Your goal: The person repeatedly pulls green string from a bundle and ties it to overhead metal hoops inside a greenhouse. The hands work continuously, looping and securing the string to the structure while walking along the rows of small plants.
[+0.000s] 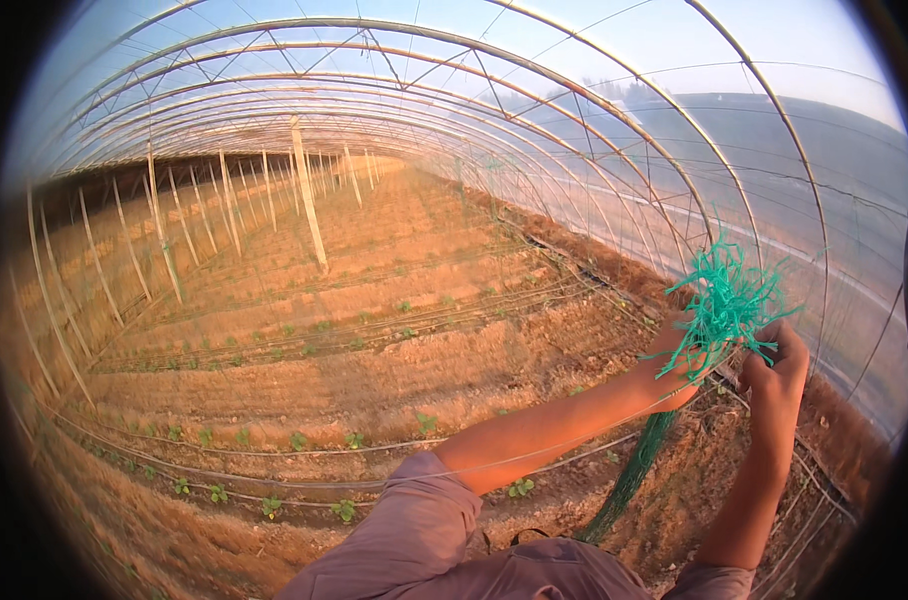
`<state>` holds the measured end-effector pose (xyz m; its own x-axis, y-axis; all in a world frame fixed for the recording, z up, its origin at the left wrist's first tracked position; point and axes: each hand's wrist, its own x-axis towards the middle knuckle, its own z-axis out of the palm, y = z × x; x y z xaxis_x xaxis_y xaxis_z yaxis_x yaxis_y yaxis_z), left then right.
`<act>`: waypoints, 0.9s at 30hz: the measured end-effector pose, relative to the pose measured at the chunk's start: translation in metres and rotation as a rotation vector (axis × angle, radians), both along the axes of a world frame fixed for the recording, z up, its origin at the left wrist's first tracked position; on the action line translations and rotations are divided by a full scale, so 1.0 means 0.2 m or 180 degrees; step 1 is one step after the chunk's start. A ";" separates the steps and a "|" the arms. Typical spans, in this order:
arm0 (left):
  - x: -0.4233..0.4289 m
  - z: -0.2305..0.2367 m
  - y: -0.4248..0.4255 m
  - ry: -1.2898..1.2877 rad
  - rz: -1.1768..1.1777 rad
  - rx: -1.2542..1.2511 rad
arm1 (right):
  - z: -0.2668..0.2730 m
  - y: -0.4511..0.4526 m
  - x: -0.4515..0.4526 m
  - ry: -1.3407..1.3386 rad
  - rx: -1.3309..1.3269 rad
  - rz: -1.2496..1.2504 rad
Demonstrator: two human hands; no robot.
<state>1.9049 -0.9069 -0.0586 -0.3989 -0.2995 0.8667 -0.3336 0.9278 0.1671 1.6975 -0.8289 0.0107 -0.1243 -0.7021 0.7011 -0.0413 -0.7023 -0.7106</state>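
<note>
My left hand (675,367) reaches across to the right and is closed around a bundle of green plastic twine (731,304). Frayed ends fan out above the fist and hide part of it. Below, the rest of the bundle (637,469) hangs down toward my waist. Close on the right, my right hand (780,356) has bent fingers at the edge of the loose ends; whether a strand is pinched there cannot be made out. A thin wire (574,442) stretches from the left, passing in front of my left forearm toward both hands.
Rows of small green seedlings (345,510) grow in tilled soil (274,390), with drip lines (198,469) along them. Posts (309,195) stand at the left and farther ahead. Arched metal pipes (641,142) carry clear film (844,187) on the right, above a soil bank (844,435).
</note>
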 end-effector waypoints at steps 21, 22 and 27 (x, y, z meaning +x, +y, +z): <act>-0.13 0.32 0.43 0.0252 -0.0500 0.1759 | -0.25 -0.18 0.07 0.1499 -0.1710 -0.2051; -0.13 0.30 0.42 0.0184 -0.0475 0.1815 | -0.26 -0.18 0.08 0.1543 -0.1775 -0.2100; -0.13 0.26 0.41 0.0361 -0.0955 0.2607 | -0.25 -0.14 0.09 0.1809 -0.1794 -0.2054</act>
